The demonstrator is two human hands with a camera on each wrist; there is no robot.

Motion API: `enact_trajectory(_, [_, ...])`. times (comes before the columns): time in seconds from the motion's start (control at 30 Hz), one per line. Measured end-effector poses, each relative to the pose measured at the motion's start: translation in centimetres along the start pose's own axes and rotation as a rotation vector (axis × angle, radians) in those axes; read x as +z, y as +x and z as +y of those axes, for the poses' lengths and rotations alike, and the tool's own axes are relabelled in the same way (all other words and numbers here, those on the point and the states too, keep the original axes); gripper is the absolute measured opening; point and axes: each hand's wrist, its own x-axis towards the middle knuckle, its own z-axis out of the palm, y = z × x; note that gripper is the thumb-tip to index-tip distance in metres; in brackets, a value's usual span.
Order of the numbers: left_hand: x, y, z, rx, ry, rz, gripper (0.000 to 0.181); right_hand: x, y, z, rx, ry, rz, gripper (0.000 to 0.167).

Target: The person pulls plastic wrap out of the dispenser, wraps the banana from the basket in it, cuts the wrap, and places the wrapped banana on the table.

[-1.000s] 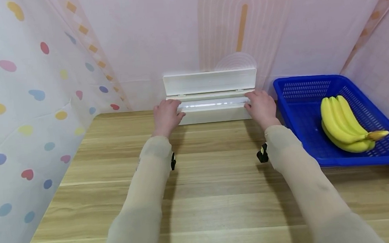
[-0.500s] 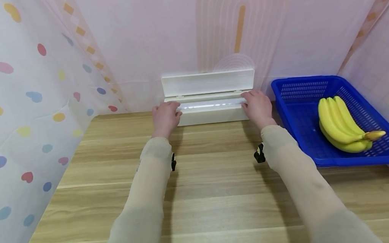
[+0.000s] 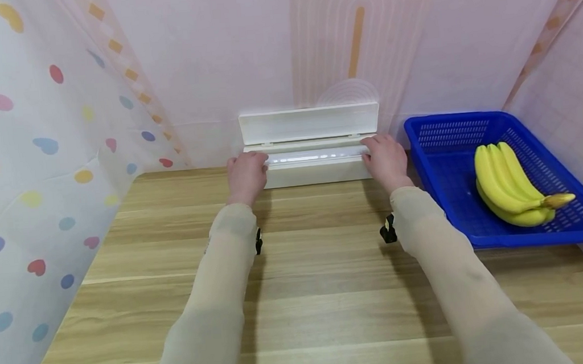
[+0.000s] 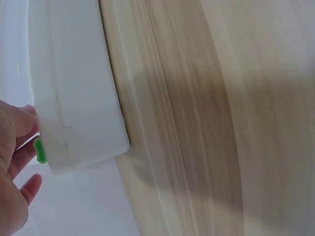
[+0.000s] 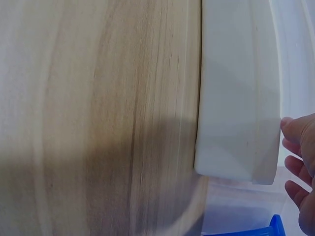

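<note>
A long white cling film dispenser [image 3: 316, 174] stands at the table's back edge in the head view, its lid [image 3: 310, 124] raised. Inside lies a shiny clear roll of cling film [image 3: 316, 156]. At the dispenser's left end my left hand [image 3: 247, 177] holds the roll's end with curled fingers and thumb. My right hand [image 3: 387, 162] does likewise at the right end. In the left wrist view a small green piece [image 4: 40, 151] shows by the left fingers. My right thumb [image 5: 292, 127] meets the dispenser's upper edge in the right wrist view; the exact fingertip contacts are partly hidden.
To the right, a blue plastic basket [image 3: 444, 193] holds a bunch of yellow bananas [image 3: 507, 182]. The wooden table [image 3: 326, 293] runs back to a patterned curtain [image 3: 200, 69] right behind the dispenser. Another dotted curtain [image 3: 42, 213] borders the left side.
Both hands stay at the ends of the dispenser, almost still. The whole head view has shifted slightly, so everything appears a little further left.
</note>
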Motion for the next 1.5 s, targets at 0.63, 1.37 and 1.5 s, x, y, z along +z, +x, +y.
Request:
enact_trajectory(0.63, [-0.5,0.4,0.2,0.005,0.141,-0.08,0.017,0.1,0.4,-0.1,-0.008,-0.03,0.039,0.026])
enact_trajectory(1.37, [-0.6,0.6,0.2,0.026,0.142,-0.075,0.022,-0.4,1.0,-0.1,-0.008,-0.04,-0.035,0.015])
enact_trajectory(1.5, [-0.7,0.7,0.1,0.048,0.149,-0.064,0.018,-0.4,1.1,-0.1,0.009,-0.035,-0.058,0.014])
